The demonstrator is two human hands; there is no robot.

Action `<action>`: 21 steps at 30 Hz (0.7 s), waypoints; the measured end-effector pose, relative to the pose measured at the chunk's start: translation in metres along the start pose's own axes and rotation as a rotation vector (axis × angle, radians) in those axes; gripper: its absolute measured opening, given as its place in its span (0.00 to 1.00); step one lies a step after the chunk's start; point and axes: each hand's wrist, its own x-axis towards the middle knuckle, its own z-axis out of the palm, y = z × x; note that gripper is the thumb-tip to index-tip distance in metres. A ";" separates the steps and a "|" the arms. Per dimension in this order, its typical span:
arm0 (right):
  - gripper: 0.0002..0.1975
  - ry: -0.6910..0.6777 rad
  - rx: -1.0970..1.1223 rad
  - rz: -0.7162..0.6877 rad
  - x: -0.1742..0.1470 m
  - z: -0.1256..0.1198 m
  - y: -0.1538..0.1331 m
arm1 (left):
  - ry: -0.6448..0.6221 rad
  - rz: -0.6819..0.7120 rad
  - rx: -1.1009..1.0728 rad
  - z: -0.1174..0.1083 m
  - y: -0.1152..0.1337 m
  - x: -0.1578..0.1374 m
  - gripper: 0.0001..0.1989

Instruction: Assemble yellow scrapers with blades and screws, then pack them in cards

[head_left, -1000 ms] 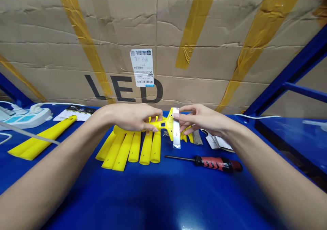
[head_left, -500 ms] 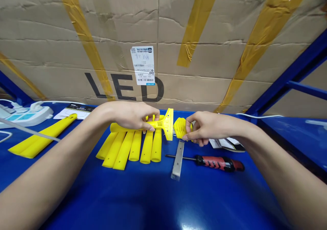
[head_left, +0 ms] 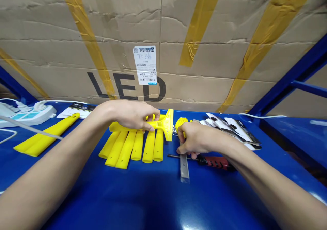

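My left hand [head_left: 130, 114] is closed around the handle of a yellow plastic scraper [head_left: 167, 124], its wide head pointing right. Below it several yellow handles [head_left: 126, 150] lie side by side. My right hand [head_left: 196, 138] pinches the far end of a flat silvery pack of blades [head_left: 184, 168], which looks wrapped in clear plastic. The fingertips are partly hidden. Under the hand and the pack lies a red and black screwdriver [head_left: 217, 162], its shaft pointing left. Small screws [head_left: 175, 130] sit between the scraper head and a stack of yellow plastic pieces [head_left: 181, 121].
A longer yellow handle pair [head_left: 46, 136] lies at the left, near a white power strip [head_left: 38, 113] with cables. Printed cards [head_left: 237, 131] are piled at the right. Behind the blue table [head_left: 127, 196] stands a large cardboard box [head_left: 122, 26]; blue metal posts [head_left: 286, 83] flank it.
My right hand has moved from the stack of yellow pieces toward me onto the pack of blades, which has turned slightly. My left hand still holds the scraper in place.
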 end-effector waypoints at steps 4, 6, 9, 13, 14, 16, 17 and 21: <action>0.09 0.018 0.030 -0.030 -0.002 -0.001 0.002 | 0.000 0.010 0.002 0.000 -0.001 0.000 0.14; 0.12 0.012 0.064 -0.045 -0.007 -0.005 0.002 | 0.001 0.020 -0.007 0.000 -0.003 0.000 0.14; 0.16 -0.002 0.203 -0.063 -0.015 -0.015 0.009 | -0.004 0.027 -0.021 0.001 -0.004 0.001 0.14; 0.22 0.318 0.517 -0.252 -0.013 -0.028 0.024 | -0.039 0.011 -0.010 0.000 -0.001 0.001 0.15; 0.23 0.387 0.600 -0.303 -0.010 -0.029 0.027 | -0.051 0.011 -0.021 0.000 0.001 0.002 0.15; 0.22 0.429 0.730 -0.346 -0.002 -0.028 0.031 | -0.060 0.024 -0.058 -0.001 0.005 0.002 0.15; 0.21 0.408 0.772 -0.342 0.002 -0.027 0.031 | -0.057 0.035 -0.076 -0.002 0.007 0.001 0.15; 0.18 0.335 0.845 -0.329 0.014 -0.019 0.033 | -0.074 0.052 -0.126 -0.005 0.010 -0.002 0.13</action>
